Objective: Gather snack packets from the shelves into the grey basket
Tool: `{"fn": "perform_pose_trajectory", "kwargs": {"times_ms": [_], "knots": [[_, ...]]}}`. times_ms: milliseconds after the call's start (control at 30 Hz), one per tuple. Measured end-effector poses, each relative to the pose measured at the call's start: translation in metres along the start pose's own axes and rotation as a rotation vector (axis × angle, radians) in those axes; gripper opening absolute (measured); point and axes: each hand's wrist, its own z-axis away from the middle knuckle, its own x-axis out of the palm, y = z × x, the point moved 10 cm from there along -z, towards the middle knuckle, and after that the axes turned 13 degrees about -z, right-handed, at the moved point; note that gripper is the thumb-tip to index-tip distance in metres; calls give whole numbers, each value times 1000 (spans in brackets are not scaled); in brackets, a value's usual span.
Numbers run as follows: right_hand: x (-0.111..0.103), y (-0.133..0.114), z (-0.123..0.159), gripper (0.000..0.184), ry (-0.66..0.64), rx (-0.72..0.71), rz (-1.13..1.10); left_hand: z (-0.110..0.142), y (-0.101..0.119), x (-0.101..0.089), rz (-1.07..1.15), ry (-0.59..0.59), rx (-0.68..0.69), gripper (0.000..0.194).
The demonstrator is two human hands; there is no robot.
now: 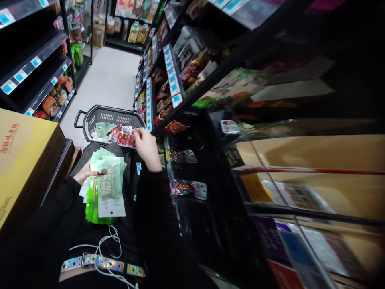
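Black sleeves (152, 200) led to your left grip (84, 173), squeezing green plastic packets (111, 186), and right grip (146, 147), just right of shiny red packets (122, 135), hold unclear.

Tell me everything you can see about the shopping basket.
The basket stands upright in the aisle, dark grey and plastic-looking, with slotted walls and a loop handle at its left end. Pale green packets and red packets lie inside. The right hand is over its right end; contact with the rim is unclear.
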Motion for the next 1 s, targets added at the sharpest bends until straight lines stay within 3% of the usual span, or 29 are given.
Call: {"fn": "perform_pose_trajectory", "kwargs": {"times_ms": [133,200,300,400,567,733,867,933,1000], "knots": [[28,16,105,28,-321,70,190,1,0,6,3,-21,-20,86],[34,24,144,35,-323,123,293,1,0,7,-2,-14,-27,88],[36,35,174,43,-235,234,283,2,0,7,4,-12,-34,91],[35,41,181,40,-154,301,183,3,2,8,-5,-19,-28,91],[32,36,174,23,-101,225,-68,2,8,4,-37,13,-8,95],[-3,29,163,27,199,173,-362,0,6,5,-26,-28,-8,96],[-29,13,156,29,363,73,-499,1,4,2,-28,1,-35,94],[-32,13,153,29,374,68,-640,2,5,1,-34,25,-43,93],[-20,19,149,26,259,129,-887,3,7,0,-44,37,-30,91]]}}
